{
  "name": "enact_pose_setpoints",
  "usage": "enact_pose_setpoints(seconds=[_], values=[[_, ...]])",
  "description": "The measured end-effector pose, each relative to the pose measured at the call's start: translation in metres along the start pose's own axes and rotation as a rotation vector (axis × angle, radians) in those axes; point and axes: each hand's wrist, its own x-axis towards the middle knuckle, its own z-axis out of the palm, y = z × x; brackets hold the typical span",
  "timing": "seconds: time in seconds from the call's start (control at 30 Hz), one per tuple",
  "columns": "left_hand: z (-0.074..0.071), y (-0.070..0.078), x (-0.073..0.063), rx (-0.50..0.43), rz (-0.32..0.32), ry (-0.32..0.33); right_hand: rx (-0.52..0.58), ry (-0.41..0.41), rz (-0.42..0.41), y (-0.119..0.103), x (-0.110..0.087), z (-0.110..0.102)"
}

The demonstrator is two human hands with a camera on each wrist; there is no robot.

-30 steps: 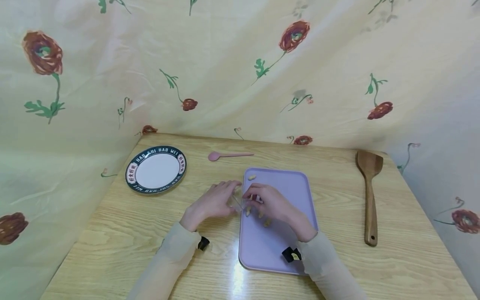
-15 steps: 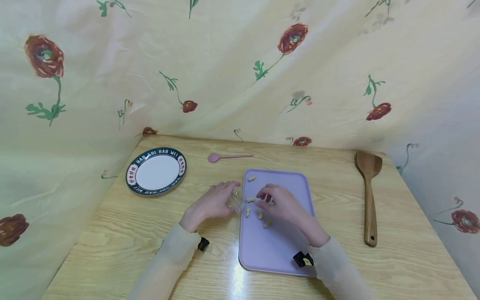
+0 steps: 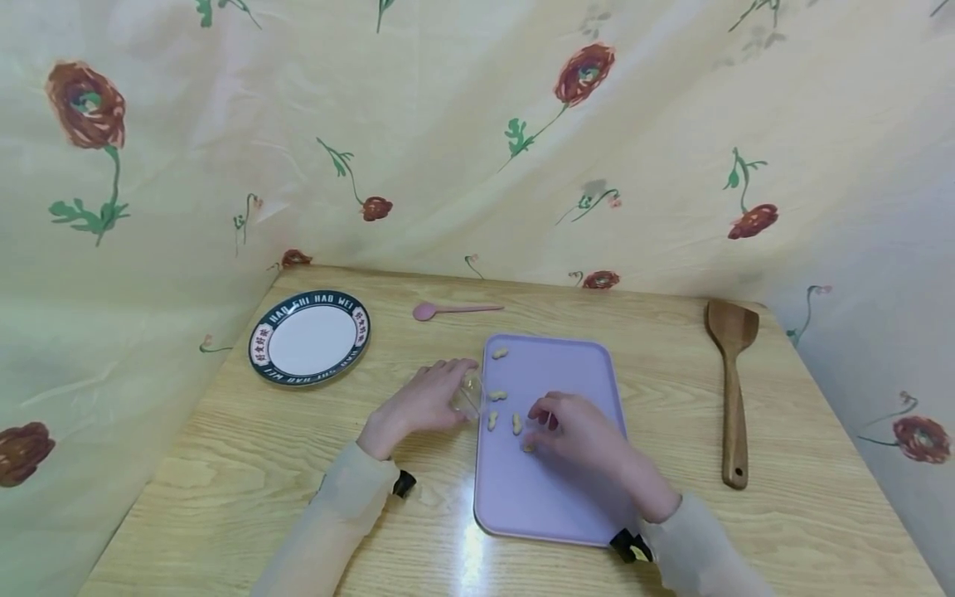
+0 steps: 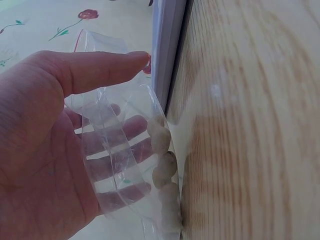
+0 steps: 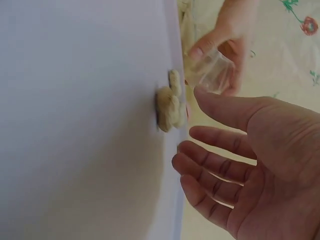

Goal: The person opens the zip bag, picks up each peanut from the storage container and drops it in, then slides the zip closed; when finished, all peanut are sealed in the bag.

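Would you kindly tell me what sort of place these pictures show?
It looks like an indoor tabletop workspace, perhaps a screened-off one: creased floral sheeting rises behind the wood-grain table, which carries a lilac tray with peanuts on it. Any room beyond is out of view.

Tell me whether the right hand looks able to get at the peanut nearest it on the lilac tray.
Yes, most likely: the right hand looks free, its fingertips are close to that peanut, and nothing appears to block the way across the lilac tray.
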Motion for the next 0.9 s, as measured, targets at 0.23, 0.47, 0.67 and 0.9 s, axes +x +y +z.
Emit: enact_pose_setpoints(seconds=[0.23,0.47,0.67,0.9], values=[[0.0,0.0,0.0,-0.003,0.003,0.0,-0.053,0.017,-0.019,0.0,-0.008,0.01],[-0.001,0.0,0.0,0.01,0.005,0.005,-0.066,-0.005,-0.005,-0.003,-0.006,0.012],[-0.001,0.001,0.0,0.008,0.003,0.005,-0.09,-0.011,0.015,-0.005,-0.006,0.013],[0.0,0.001,0.0,0.014,0.001,0.008,-0.089,-0.006,0.022,-0.006,-0.006,0.014]])
